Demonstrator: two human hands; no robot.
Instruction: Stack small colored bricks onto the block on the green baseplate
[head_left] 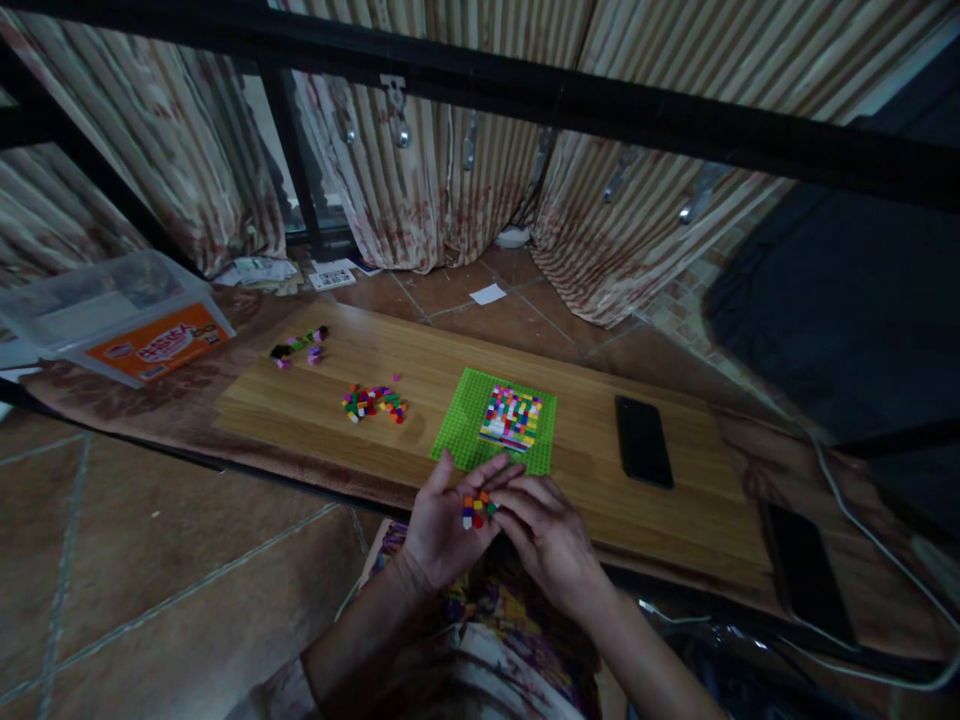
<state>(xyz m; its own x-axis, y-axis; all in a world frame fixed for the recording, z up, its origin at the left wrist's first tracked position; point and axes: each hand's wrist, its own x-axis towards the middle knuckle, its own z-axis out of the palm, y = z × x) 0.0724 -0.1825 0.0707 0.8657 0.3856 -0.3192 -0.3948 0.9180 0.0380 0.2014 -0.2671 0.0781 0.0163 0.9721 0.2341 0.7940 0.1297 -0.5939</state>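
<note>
My left hand (pixel 442 525) is cupped palm up at the near edge of the wooden board (pixel 585 470), holding a small handful of coloured bricks (pixel 475 508). My right hand (pixel 546 535) reaches into that palm, its fingertips pinched at the bricks. Just beyond my hands lies a green baseplate (pixel 465 420) with a patch of multicoloured bricks (pixel 511 417) built on it.
A loose pile of bricks (pixel 373 402) lies left of the baseplate, and a smaller cluster (pixel 300 346) sits farther left. A black phone (pixel 643 440) rests on the board at right. A clear plastic box (pixel 120 315) stands far left; a black bar (pixel 525 90) crosses overhead.
</note>
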